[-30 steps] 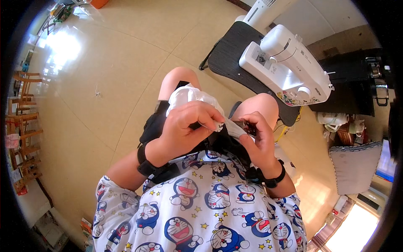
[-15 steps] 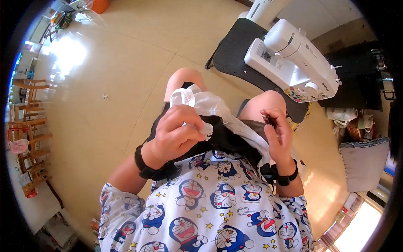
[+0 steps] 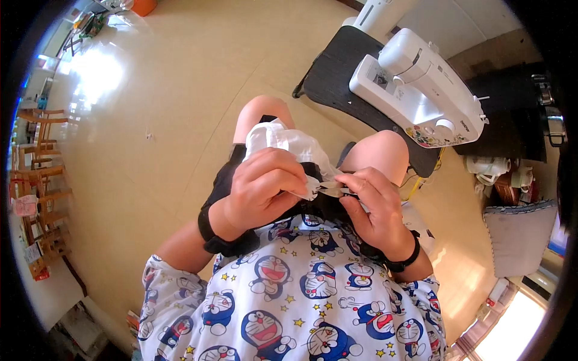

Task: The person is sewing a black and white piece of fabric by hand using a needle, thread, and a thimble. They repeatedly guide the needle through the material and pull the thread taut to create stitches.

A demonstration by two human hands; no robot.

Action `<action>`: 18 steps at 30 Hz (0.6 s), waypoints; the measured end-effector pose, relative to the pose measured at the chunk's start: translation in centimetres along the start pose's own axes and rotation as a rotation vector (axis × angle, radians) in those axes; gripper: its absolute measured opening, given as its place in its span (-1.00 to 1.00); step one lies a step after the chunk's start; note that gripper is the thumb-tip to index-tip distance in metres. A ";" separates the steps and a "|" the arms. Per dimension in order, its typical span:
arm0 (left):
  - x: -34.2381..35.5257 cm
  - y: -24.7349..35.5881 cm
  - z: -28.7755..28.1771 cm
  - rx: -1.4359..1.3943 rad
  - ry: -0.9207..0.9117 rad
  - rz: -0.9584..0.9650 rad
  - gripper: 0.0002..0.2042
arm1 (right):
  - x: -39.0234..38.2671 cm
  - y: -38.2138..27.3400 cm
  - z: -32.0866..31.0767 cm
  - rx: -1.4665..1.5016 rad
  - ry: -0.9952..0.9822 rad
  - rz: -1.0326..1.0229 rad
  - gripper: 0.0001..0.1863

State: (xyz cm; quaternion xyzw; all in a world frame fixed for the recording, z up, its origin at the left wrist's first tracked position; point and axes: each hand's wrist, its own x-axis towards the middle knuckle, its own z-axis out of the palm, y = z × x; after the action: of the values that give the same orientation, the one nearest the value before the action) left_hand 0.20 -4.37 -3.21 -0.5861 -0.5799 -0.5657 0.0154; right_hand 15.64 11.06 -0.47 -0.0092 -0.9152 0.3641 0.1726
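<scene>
I sit with a piece of white fabric [image 3: 283, 139] draped over my lap. My left hand [image 3: 265, 189] pinches an edge of this fabric between thumb and fingers. My right hand [image 3: 373, 207] meets it at the same spot, fingertips closed on a small pale piece at the fabric's edge [image 3: 328, 188]. What that small piece is I cannot tell. Both hands hover above my thighs, touching each other at the fingertips. Each wrist carries a dark band.
A white sewing machine [image 3: 421, 90] stands on a small black table [image 3: 337, 72] just beyond my right knee. Wooden chairs [image 3: 36, 174] line the left wall. A grey cushioned seat [image 3: 518, 234] and cluttered items sit at the right. Beige floor [image 3: 150, 120] spreads to the left.
My hands were apart half a second ago, the right one lifted off the fabric; now both have come together at the fabric's edge. The view has tilted slightly.
</scene>
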 end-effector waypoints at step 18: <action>-0.3 -0.3 -0.2 -0.015 0.005 -0.003 -0.82 | 0.2 -0.2 0.4 -0.029 -0.002 -0.003 -0.74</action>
State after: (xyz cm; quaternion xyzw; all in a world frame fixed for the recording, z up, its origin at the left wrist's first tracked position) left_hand -0.05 -4.62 -3.48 -0.5838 -0.5763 -0.5718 0.0116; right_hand 15.36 10.72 -0.55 -0.0099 -0.9205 0.3506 0.1720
